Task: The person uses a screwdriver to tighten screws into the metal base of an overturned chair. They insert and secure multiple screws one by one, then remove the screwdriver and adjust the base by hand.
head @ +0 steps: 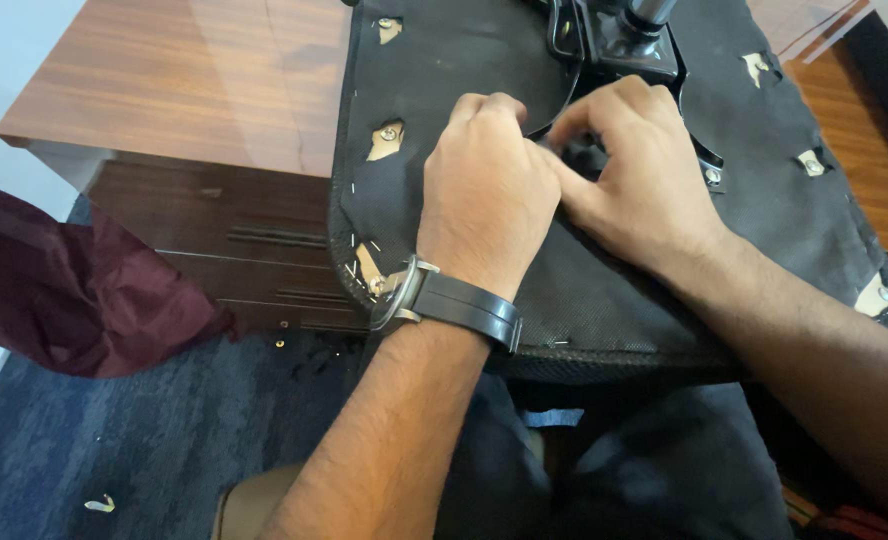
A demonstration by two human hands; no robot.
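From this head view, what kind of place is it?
Likely an office used for a repair job: a wooden desk with drawers, blue carpet, and an upturned chair seat whose black underside both hands, left hand and right hand, work on.

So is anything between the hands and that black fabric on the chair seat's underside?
Nothing visible. The left hand and right hand both rest directly on the black fabric, fingers pinched together at one spot below the metal mount. What they pinch is hidden.
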